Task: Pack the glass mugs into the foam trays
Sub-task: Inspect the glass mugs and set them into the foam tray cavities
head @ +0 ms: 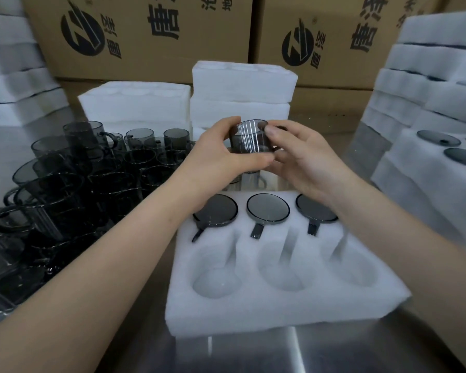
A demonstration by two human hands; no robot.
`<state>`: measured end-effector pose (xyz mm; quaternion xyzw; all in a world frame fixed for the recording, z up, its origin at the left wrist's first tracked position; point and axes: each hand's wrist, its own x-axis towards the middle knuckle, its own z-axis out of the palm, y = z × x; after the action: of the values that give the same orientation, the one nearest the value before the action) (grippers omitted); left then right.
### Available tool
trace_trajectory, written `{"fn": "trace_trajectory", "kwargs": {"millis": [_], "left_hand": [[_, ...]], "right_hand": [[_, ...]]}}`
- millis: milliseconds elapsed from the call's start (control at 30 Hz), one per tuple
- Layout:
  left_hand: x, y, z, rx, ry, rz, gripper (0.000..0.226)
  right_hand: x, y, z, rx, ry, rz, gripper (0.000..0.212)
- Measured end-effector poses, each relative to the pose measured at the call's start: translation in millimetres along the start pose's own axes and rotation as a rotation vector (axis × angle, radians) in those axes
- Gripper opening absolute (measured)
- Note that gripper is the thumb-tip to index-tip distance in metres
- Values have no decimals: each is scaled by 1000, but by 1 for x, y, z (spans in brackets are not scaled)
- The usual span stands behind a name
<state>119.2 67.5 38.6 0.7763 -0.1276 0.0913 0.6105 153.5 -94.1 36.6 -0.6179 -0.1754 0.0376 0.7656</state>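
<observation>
The left hand (221,152) and right hand (304,162) both grip one smoky grey cylindrical glass mug (249,141) at frame centre, with the fingers curled round its wall. In the frame it sits above the far edge of the white foam tray (280,313). The mug's long axis is near vertical, with one circular end face up and tilted slightly toward the camera. The tray has six cavities. Three seated mugs (268,210) fill the far row, handles pointing toward the bottom of the frame. Three empty cavities (280,267) form the near row. A cluster of loose mugs (65,179) stands at left; their count cannot be determined.
</observation>
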Motion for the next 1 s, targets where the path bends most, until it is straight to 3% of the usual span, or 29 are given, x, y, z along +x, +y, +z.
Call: {"fn": "trace_trajectory", "kwargs": {"millis": [133, 333, 533, 733, 833, 1000], "left_hand": [[-2, -2, 3, -69, 11, -53, 101], [-2, -6, 4, -159, 29, -7, 76], [-3, -4, 0, -355, 8, -11, 48], [-4, 0, -2, -334, 135, 29, 24], [-6, 0, 1, -279, 182, 48, 25], [-12, 13, 12, -144, 172, 149, 25]], "right_hand": [[-2, 0, 3, -7, 28, -45, 16], [-4, 1, 1, -23, 29, -94, 10], [-4, -1, -2, 61, -14, -89, 21], [-4, -1, -2, 51, -103, -39, 30], [-6, -7, -3, -70, -137, -18, 31], [-12, -26, 4, -585, -9, -177, 61]]}}
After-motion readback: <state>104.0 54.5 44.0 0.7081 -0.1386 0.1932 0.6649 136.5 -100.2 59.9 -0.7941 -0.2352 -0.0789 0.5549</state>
